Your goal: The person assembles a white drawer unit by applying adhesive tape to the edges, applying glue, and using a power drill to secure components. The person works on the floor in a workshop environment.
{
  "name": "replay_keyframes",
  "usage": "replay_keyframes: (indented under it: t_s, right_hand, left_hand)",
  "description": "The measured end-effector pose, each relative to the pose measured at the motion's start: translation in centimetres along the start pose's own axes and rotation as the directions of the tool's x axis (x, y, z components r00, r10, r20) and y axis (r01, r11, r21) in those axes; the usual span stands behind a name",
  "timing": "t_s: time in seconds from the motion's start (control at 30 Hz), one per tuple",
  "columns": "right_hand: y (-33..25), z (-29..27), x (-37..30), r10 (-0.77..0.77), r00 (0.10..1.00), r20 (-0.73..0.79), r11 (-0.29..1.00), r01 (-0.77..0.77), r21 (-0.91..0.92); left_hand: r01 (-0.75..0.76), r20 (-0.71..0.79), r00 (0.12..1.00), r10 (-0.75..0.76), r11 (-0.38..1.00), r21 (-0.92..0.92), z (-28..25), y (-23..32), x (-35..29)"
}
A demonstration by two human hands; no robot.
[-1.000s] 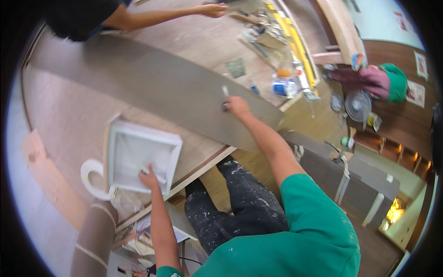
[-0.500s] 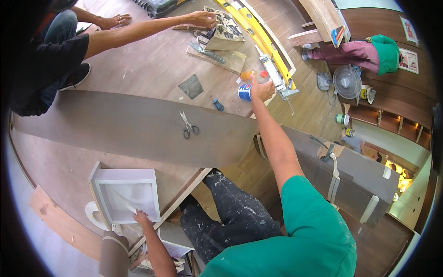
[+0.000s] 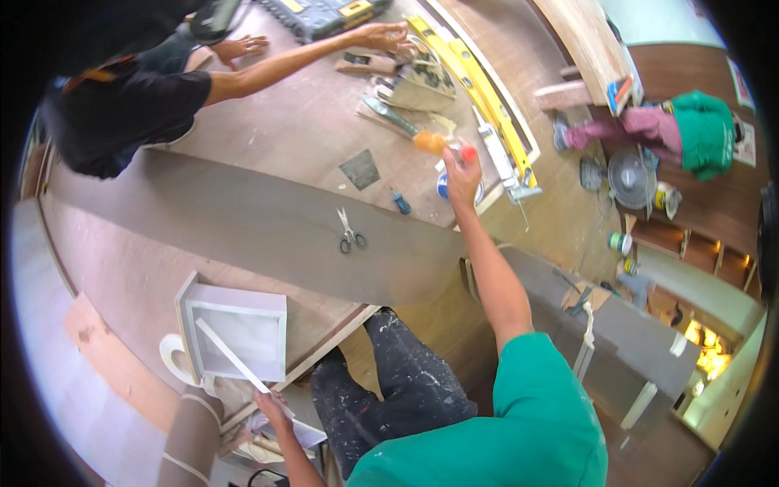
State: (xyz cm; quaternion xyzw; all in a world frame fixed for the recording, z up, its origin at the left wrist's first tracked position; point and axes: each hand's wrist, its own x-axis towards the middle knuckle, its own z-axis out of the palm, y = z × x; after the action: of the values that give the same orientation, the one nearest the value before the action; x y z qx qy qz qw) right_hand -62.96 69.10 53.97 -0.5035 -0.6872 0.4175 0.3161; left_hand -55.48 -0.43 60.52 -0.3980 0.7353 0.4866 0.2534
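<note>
My right hand (image 3: 462, 180) is closed around a small bottle of orange liquid (image 3: 430, 143) with a red cap, tilted over the far right of the work surface. A blue-and-white can (image 3: 443, 187) is partly hidden behind that wrist. At the lower left, my left hand (image 3: 273, 406) grips the end of a thin white strip (image 3: 231, 355). The strip slants across a shallow white box (image 3: 276, 333) resembling a drawer. Scissors (image 3: 346, 231), a blue-handled screwdriver (image 3: 401, 202) and a dark square piece (image 3: 360, 170) lie between my hands.
A co-worker's arm (image 3: 280, 77) reaches in from the upper left. Yellow levels (image 3: 479, 81) and a caulking gun (image 3: 497, 154) line the far right edge. Beside the box lies a roll of white tape (image 3: 173, 357). A fan (image 3: 633, 178) and another person (image 3: 682, 134) are farther right.
My right hand has picked up the orange bottle from beside the can. My left hand has drawn back toward me, and its white strip now shows clearly. The whole view has shifted slightly.
</note>
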Motion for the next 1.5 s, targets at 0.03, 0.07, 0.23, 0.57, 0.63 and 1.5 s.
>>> replay_keyframes:
  t_s: [0.03,0.07,0.23,0.57,0.63,1.5]
  right_hand:
    - [-2.0,-0.1,-1.4,0.009,0.998,0.058,0.991,-0.017,0.133]
    - [-3.8,-0.2,-3.5,0.025,0.990,0.137,0.962,-0.062,0.266]
    - [-13.0,0.1,-14.3,0.088,0.806,0.585,0.734,-0.450,0.510]
    - [-25.9,10.2,-34.8,0.067,-0.012,0.998,0.902,-0.427,-0.065]
    - [-27.0,10.8,-38.4,0.170,-0.157,0.973,0.961,-0.193,-0.199]
    - [-31.0,18.9,-54.4,0.017,0.125,0.992,0.970,0.239,-0.047]
  left_hand:
    - [-0.029,0.051,0.998,0.028,1.000,0.010,-0.1,0.8,-0.6]
    - [-0.053,0.082,0.995,0.051,0.998,0.026,-0.8,2.0,-1.9]
    - [-0.163,0.147,0.978,0.146,0.981,0.109,-3.6,11.5,-2.7]
    - [-0.202,-0.001,0.979,0.203,0.976,-0.084,-16.9,8.7,9.7]
    - [-0.207,-0.034,0.978,0.205,0.975,-0.080,-18.9,8.0,12.0]
    - [-0.109,0.266,0.916,0.300,0.825,-0.555,-23.8,6.8,17.3]
